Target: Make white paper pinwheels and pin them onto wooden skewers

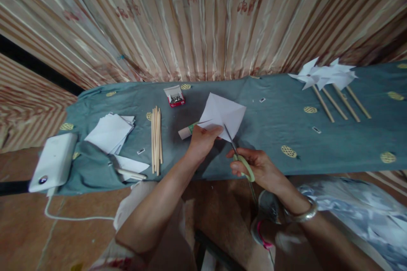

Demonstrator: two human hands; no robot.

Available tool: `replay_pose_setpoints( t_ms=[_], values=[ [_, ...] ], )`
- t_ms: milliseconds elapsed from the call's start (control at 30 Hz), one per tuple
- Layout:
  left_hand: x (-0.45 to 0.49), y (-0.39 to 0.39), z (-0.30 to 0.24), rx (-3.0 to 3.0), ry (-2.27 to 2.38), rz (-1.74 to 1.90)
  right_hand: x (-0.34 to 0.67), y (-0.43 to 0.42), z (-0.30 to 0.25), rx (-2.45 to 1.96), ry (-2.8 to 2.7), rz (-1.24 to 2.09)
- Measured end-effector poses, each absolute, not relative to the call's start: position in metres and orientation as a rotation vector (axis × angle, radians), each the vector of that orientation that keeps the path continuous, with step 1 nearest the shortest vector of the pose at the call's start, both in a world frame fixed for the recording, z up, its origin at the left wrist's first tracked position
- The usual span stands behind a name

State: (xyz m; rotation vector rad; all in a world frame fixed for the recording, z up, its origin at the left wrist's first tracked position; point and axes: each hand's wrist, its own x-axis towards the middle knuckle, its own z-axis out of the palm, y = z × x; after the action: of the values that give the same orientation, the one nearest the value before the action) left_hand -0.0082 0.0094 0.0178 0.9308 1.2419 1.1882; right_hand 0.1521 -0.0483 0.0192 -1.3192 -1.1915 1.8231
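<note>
My left hand [202, 142] is closed on the lower corner of a white creased paper square [222, 114], holding it up over the teal cloth. My right hand [256, 168] grips green-handled scissors [240, 156]. Their blades point up and left into the paper's lower edge. A silver bangle sits on my right wrist. A glue stick [187, 130] lies on the cloth just behind my left hand.
On the teal cloth [270, 118] lie a bundle of wooden sticks [156, 139], a stack of white paper squares [110, 133], a red box of pins [174, 96], a white power bank [54, 161] and several finished paper pinwheels [327, 78] at right.
</note>
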Motion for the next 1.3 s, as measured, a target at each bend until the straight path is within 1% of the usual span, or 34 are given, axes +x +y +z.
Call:
replay_pose_setpoints(
  t_ms=[1300],
  values=[
    [-0.0071,0.0053,0.0160,0.929,1.226,1.166,0.1505,-0.0487,0.0127,-1.319,-1.180,1.780]
  ],
)
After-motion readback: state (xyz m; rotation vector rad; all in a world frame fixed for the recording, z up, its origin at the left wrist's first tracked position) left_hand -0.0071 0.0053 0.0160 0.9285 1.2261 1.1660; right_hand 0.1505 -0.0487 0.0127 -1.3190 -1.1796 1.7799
